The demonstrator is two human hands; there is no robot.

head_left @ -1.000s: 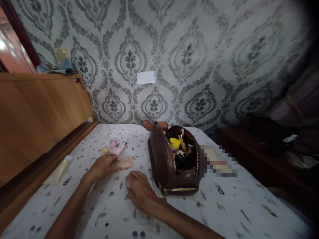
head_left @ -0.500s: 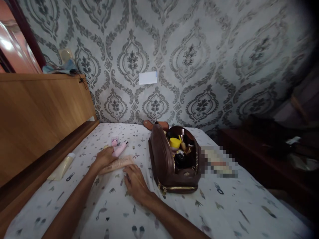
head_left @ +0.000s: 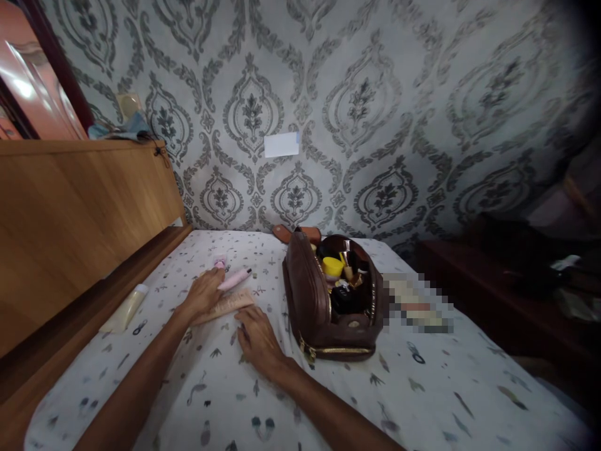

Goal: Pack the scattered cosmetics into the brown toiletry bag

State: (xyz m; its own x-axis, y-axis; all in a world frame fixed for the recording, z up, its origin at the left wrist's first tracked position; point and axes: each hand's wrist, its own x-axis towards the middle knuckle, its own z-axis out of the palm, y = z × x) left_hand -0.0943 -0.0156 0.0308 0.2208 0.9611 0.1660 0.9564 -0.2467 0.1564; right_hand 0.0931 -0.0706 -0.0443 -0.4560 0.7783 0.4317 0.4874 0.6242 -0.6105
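My left hand (head_left: 205,294) lies over the left end of a flat peach-coloured packet (head_left: 230,304), its fingers beside a pink tube (head_left: 235,279) with a dark tip. Whether those fingers grip anything is hidden. A small pink item (head_left: 220,260) lies just beyond them. My right hand (head_left: 257,335) rests with fingers apart at the packet's near right edge, holding nothing. To its right stands an open brown bag (head_left: 307,294) with gold zips; a yellow-lidded jar (head_left: 332,267) and several small items show inside.
A cream tube (head_left: 124,309) lies at the left on the patterned sheet (head_left: 225,401), near a wooden board (head_left: 84,219). Behind the bag is a tan leather piece (head_left: 282,233). A blurred-out item (head_left: 416,304) lies right of the bag. Patterned wall behind.
The view has shifted slightly. My left hand has moved a little away from me, and the pink tube now lies at a flatter angle. My right hand has hardly moved.
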